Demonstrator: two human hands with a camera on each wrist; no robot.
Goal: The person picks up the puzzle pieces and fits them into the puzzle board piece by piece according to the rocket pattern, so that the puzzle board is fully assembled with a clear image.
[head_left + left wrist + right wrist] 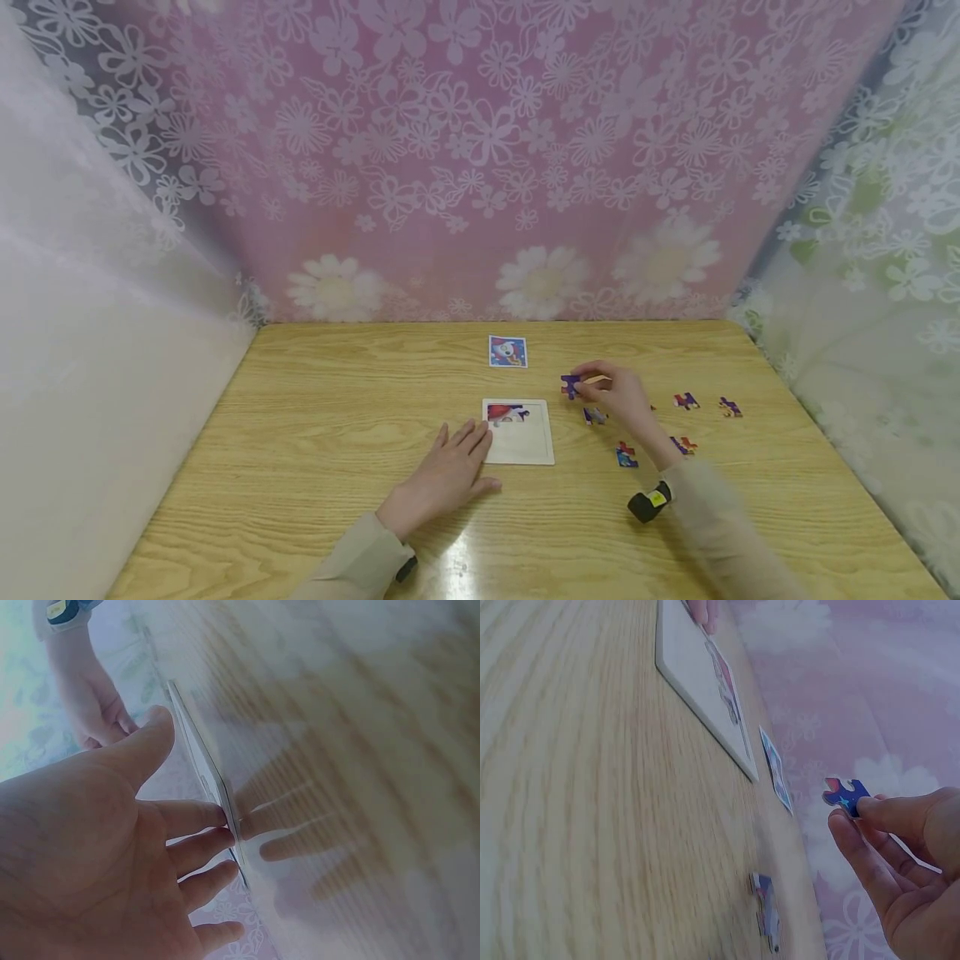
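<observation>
In the head view my right hand (617, 398) pinches a dark blue jigsaw piece (570, 387) with a bit of red on it, right of a white puzzle tray (540, 442). The right wrist view shows that jigsaw piece (846, 796) between thumb and fingertips, held above the table. My left hand (448, 472) lies with its fingers extended, fingertips touching the tray's left edge. Joined pieces (507, 413) with red, white and purple fill the upper left of the tray. In the left wrist view the left hand's fingertips (217, 817) meet the tray's rim.
Behind the tray lies a small square picture card (507, 352). Several loose pieces are spread to the right, among them a grey-purple one (595, 416), a blue-red one (627, 455) and a purple one (730, 407). Flowered curtains (480, 167) stand behind the wooden table (337, 400) and at its sides.
</observation>
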